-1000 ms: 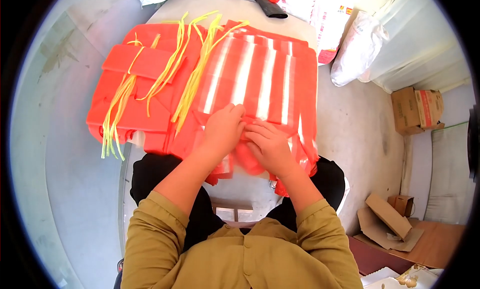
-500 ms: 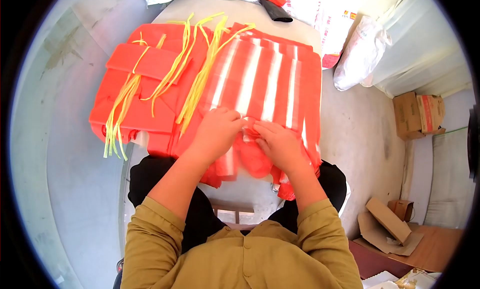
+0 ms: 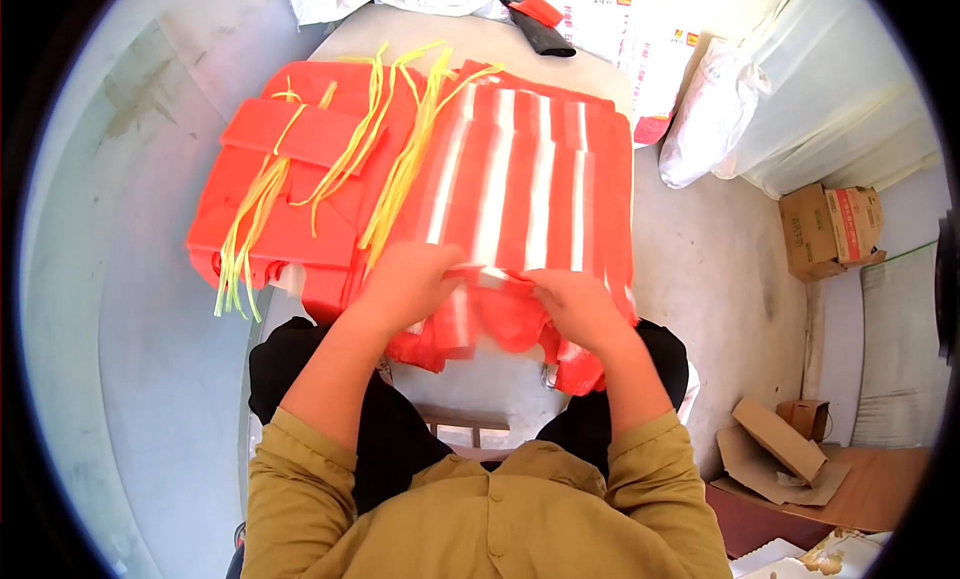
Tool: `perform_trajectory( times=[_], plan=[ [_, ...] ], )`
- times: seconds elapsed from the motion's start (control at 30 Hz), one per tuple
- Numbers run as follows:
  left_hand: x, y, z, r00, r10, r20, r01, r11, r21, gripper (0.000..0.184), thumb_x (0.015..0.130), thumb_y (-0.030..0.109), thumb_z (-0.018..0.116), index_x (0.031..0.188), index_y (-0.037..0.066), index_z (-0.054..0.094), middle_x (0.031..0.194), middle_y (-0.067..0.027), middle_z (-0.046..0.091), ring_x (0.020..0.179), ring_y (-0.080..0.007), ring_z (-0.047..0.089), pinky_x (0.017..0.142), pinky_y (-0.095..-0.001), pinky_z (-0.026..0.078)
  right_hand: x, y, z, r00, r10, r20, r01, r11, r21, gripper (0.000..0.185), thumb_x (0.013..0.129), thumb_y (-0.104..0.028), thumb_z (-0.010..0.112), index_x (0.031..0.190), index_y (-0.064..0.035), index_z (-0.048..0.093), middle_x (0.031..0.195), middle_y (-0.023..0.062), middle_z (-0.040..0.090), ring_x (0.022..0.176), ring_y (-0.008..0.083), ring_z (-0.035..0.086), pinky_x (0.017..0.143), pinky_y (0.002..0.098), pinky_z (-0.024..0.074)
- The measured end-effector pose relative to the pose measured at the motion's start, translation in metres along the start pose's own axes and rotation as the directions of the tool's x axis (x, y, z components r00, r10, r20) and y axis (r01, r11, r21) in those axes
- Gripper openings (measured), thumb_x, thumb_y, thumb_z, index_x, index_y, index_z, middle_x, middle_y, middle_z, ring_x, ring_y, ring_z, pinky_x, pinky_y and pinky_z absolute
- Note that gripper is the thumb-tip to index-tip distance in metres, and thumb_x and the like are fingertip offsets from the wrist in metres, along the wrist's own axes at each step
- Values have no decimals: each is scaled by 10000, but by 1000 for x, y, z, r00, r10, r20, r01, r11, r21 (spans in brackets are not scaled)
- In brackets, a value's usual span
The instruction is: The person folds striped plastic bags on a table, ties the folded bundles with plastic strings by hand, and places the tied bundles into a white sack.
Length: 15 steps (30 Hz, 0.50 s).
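Observation:
In front of me lies a stack of red-and-white striped plastic bags (image 3: 510, 179), thin and flat, with loose crumpled ends hanging over the table's near edge. My left hand (image 3: 412, 281) is closed on the near part of the top striped bag, its fingertips partly hidden. My right hand (image 3: 577, 304) pinches the same bag a little to the right. Between the hands a narrow folded strip of the bag is stretched. To the left sits a folded red bundle (image 3: 300, 204) with yellow ties (image 3: 258, 219) around and across it.
The table (image 3: 400, 27) carries a black-and-red item (image 3: 542, 29) at its far side. White printed sacks (image 3: 590, 19) stand behind it, and a white bag (image 3: 712, 114) is at the right. Cardboard boxes (image 3: 825, 229) and flattened cardboard (image 3: 775, 459) lie farther right.
My hands have moved apart, the left one leftward and the right one slightly right and down. The strip of bag between them is now stretched. The view has shifted slightly.

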<state>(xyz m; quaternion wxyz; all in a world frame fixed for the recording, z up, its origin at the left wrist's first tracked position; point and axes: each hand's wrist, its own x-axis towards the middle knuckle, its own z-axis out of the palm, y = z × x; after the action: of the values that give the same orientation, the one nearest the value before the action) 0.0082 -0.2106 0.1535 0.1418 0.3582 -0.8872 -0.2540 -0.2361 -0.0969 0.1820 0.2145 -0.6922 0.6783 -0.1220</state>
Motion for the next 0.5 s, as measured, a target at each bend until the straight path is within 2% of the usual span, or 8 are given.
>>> perform_trajectory(
  times=[0.1, 0.2, 0.3, 0.4, 0.5],
  plan=[
    [-13, 2, -13, 978, -173, 114, 199, 937, -286, 295, 876, 182, 767, 1123, 37, 698, 973, -162, 727, 920, -344, 711, 788, -428, 547, 1, 6, -18, 984, 61, 169, -106, 957, 270, 223, 1018, -151, 589, 1182, -45, 697, 934, 149, 713, 846, 306, 677, 764, 398, 530],
    [-14, -5, -16, 967, -216, 137, 243, 943, -227, 323, 875, 190, 768, 1148, 35, 690, 970, -166, 730, 920, -328, 718, 797, -411, 544, 20, 12, -21, 940, 189, 283, -243, 955, 171, 235, 1006, -185, 568, 1141, -46, 702, 1001, 195, 709, 934, 370, 671, 822, 438, 531],
    [-13, -13, -11, 973, -218, 77, 231, 942, -244, 279, 891, 199, 749, 1097, 25, 678, 942, -182, 716, 905, -361, 701, 782, -424, 539, 39, 30, -7, 966, 79, 248, -119, 981, 153, 214, 990, -197, 592, 1071, -32, 701, 974, 197, 699, 919, 370, 664, 816, 447, 527],
    [-7, -13, -11, 973, -217, 78, 227, 961, -159, 236, 935, 217, 695, 1035, 11, 642, 933, -200, 705, 904, -406, 679, 773, -469, 531, 47, 32, -5, 959, 133, 249, -174, 973, 153, 213, 987, -204, 596, 1018, -14, 688, 964, 206, 695, 917, 380, 662, 812, 459, 524],
    [-2, -15, -2, 972, -229, 56, 233, 971, -62, 223, 978, 233, 629, 1011, 15, 591, 931, -225, 694, 913, -447, 657, 768, -527, 515, 52, 38, 3, 995, 21, 98, -36, 988, 149, 207, 980, -215, 606, 1004, -22, 679, 956, 204, 694, 915, 386, 663, 804, 464, 525]
  ],
)
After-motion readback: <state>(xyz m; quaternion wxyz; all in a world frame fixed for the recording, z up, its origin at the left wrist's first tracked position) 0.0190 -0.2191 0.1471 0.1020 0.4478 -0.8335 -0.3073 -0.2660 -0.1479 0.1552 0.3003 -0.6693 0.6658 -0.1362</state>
